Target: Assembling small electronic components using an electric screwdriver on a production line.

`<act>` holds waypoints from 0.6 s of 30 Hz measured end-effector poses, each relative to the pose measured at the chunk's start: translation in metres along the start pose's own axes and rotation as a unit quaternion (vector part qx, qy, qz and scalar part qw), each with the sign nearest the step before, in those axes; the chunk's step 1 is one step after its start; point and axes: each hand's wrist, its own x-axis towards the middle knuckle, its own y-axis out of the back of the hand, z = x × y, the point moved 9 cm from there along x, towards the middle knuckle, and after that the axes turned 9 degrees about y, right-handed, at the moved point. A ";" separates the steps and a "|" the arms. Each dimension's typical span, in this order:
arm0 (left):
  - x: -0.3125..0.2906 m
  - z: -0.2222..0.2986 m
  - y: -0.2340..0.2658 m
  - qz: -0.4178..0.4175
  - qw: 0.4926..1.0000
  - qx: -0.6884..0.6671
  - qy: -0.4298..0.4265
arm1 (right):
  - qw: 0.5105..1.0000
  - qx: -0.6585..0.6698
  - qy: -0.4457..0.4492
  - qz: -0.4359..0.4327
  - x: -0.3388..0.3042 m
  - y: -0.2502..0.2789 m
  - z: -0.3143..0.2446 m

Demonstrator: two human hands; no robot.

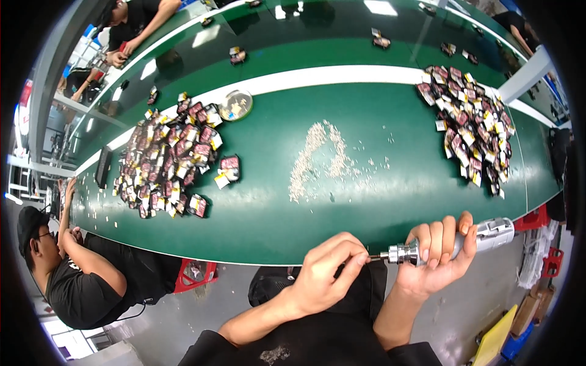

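Note:
Just beyond the near table edge, my right hand (436, 253) wraps round a grey electric screwdriver (491, 235), held nearly level with its bit pointing left. My left hand (332, 268) is closed in a pinch right at the tip of the bit (377, 257). Whatever sits between those fingertips is too small and hidden to make out. Ahead of both hands, a loose scatter of tiny pale screw-like pieces (314, 146) lies on the green tabletop (268, 152).
A large heap of small black-and-pink devices with white tags (168, 158) covers the left; another heap (470, 128) is at right. One tagged device (229, 169) lies apart. A round dish (236, 105) stands behind. Past a white rail (342, 74) runs a green belt. A co-worker (79, 268) sits left.

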 end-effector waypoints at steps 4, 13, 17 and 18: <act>-0.003 -0.002 -0.006 -0.015 1.000 -0.017 0.001 | 1.000 0.007 0.001 0.024 0.001 0.008 -0.003; 0.001 -0.001 -0.011 -0.010 1.000 -0.008 0.011 | 0.999 -0.011 0.010 0.029 0.006 0.014 -0.010; 0.010 0.004 -0.004 0.016 1.000 0.020 0.006 | 0.999 0.035 -0.026 0.032 0.010 0.005 0.006; 0.013 0.009 -0.004 0.014 1.000 0.026 -0.005 | 0.998 0.038 -0.026 0.030 0.011 0.004 0.007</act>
